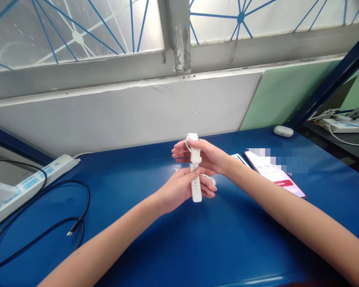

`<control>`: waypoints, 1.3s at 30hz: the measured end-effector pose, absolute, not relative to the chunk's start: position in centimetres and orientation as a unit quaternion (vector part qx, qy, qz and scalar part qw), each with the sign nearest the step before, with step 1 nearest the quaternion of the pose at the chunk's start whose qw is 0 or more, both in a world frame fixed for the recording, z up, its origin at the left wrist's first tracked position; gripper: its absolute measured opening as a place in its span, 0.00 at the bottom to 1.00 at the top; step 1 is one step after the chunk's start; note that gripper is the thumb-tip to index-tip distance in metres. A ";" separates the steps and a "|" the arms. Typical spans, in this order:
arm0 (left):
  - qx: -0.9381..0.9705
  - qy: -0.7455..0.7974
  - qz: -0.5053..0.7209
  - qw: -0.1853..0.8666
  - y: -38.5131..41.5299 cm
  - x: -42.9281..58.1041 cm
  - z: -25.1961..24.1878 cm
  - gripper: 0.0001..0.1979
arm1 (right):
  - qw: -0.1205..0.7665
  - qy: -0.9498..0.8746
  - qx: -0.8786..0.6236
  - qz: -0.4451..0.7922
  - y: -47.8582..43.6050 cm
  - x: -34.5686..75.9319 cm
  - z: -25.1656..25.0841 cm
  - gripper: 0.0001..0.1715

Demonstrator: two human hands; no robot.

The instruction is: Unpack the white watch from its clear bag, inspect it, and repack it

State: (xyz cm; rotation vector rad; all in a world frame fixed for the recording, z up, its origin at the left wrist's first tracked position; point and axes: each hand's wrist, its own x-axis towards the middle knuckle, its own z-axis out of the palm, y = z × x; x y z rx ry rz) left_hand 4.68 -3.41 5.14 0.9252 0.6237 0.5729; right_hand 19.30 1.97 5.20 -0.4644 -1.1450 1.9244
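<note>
A white watch strap point(196, 192) with a row of small holes and a metal buckle is held upright above the blue table, roughly in the middle of the view. My left hand point(179, 187) pinches its lower, holed part with the thumb in front and the fingers behind. Higher up, my right hand point(209, 153) grips the strap near its top, thumb on the front and fingers behind it. Behind my hands, a whitish rounded item point(212, 180) is mostly covered, and I cannot make out what it is.
On the blue table point(131, 247), a white power strip point(55, 165) and a black cable point(88, 195) lie at the left. A phone point(279, 179) lies beyond my right forearm, beside a partly hidden card-like item point(240, 159). A white earbud case point(283, 131) sits at the back right.
</note>
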 end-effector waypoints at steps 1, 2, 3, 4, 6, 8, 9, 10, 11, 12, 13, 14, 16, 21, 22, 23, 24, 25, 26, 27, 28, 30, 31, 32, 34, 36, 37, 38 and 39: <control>0.435 0.291 0.268 0.809 -3.4 4.7 5.1 0.15 | 0.404 -0.461 -0.172 0.771 1.9 19.3 5.3 0.16; 0.437 0.292 0.268 0.808 -3.4 4.7 5.0 0.15 | 0.397 -0.464 -0.163 0.775 1.9 19.4 5.3 0.16; 0.437 0.295 0.267 0.807 -3.4 4.7 5.0 0.15 | 0.392 -0.464 -0.158 0.778 1.8 19.4 5.4 0.16; 0.437 0.300 0.267 0.805 -3.4 4.7 4.9 0.16 | 0.389 -0.463 -0.155 0.781 1.9 19.5 5.4 0.16; 0.434 0.310 0.268 0.802 -3.4 4.7 4.8 0.16 | 0.388 -0.457 -0.152 0.786 2.0 19.6 5.4 0.17; 0.432 0.312 0.275 0.800 -3.4 4.7 4.8 0.15 | 0.389 -0.448 -0.157 0.789 2.3 19.9 5.4 0.17; 0.432 0.311 0.278 0.799 -3.4 4.7 4.8 0.14 | 0.391 -0.443 -0.161 0.791 2.4 20.0 5.4 0.17; 0.433 0.312 0.278 0.799 -3.5 4.6 4.8 0.13 | 0.392 -0.438 -0.166 0.792 2.5 20.1 5.4 0.18; 0.436 0.314 0.275 0.798 -3.5 4.6 4.8 0.13 | 0.392 -0.434 -0.169 0.793 2.5 20.2 5.4 0.18; 0.439 0.316 0.270 0.797 -3.5 4.6 4.8 0.13 | 0.391 -0.430 -0.172 0.795 2.5 20.2 5.4 0.18; 0.442 0.319 0.265 0.795 -3.5 4.6 4.8 0.13 | 0.389 -0.427 -0.175 0.797 2.6 20.3 5.4 0.19; 0.445 0.321 0.261 0.794 -3.5 4.6 4.7 0.13 | 0.386 -0.424 -0.176 0.800 2.5 20.3 5.4 0.19; 0.447 0.326 0.258 0.792 -3.5 4.7 4.7 0.13 | 0.381 -0.419 -0.177 0.805 2.5 20.2 5.4 0.19; 0.408 0.352 0.268 0.799 -3.4 4.9 4.6 0.09 | 0.387 -0.414 -0.197 0.800 2.6 20.1 5.4 0.18; 0.404 0.355 0.272 0.798 -3.4 4.9 4.6 0.08 | 0.389 -0.415 -0.199 0.798 2.6 20.1 5.3 0.18; 0.403 0.360 0.274 0.795 -3.4 4.9 4.6 0.07 | 0.391 -0.417 -0.199 0.796 2.6 20.0 5.3 0.18; 0.404 0.367 0.275 0.791 -3.4 5.0 4.6 0.08 | 0.390 -0.419 -0.198 0.795 2.6 20.0 5.3 0.18; 0.406 0.376 0.274 0.786 -3.3 5.0 4.6 0.09 | 0.388 -0.421 -0.196 0.796 2.6 20.0 5.3 0.18; 0.409 0.385 0.272 0.781 -3.3 5.0 4.6 0.10 | 0.383 -0.423 -0.194 0.798 2.6 19.9 5.3 0.18; 0.414 0.393 0.271 0.775 -3.3 5.0 4.6 0.10 | 0.379 -0.424 -0.192 0.800 2.5 19.9 5.3 0.18; 0.419 0.397 0.270 0.770 -3.3 4.9 4.6 0.09 | 0.375 -0.426 -0.193 0.800 2.5 19.8 5.3 0.19; 0.431 0.393 0.272 0.765 -3.4 4.9 4.5 0.10 | 0.373 -0.430 -0.202 0.797 2.5 19.8 5.3 0.18; 0.434 0.388 0.273 0.766 -3.4 4.8 4.5 0.10 | 0.374 -0.433 -0.208 0.793 2.5 19.9 5.4 0.18; 0.435 0.381 0.276 0.768 -3.4 4.8 4.4 0.11 | 0.376 -0.436 -0.214 0.789 2.5 19.9 5.4 0.18; 0.433 0.366 0.281 0.774 -3.4 4.8 4.4 0.13 | 0.381 -0.440 -0.222 0.782 2.6 19.9 5.4 0.18; 0.431 0.353 0.286 0.780 -3.5 4.8 4.3 0.15 | 0.382 -0.441 -0.223 0.781 2.6 20.0 5.4 0.18; 0.431 0.347 0.288 0.782 -3.5 4.8 4.2 0.16 | 0.382 -0.440 -0.223 0.781 2.6 20.0 5.3 0.18; 0.432 0.341 0.289 0.784 -3.5 4.8 4.2 0.16 | 0.381 -0.439 -0.223 0.783 2.7 20.1 5.3 0.18; 0.432 0.334 0.290 0.786 -3.5 4.8 4.2 0.16 | 0.379 -0.437 -0.223 0.785 2.7 20.1 5.2 0.18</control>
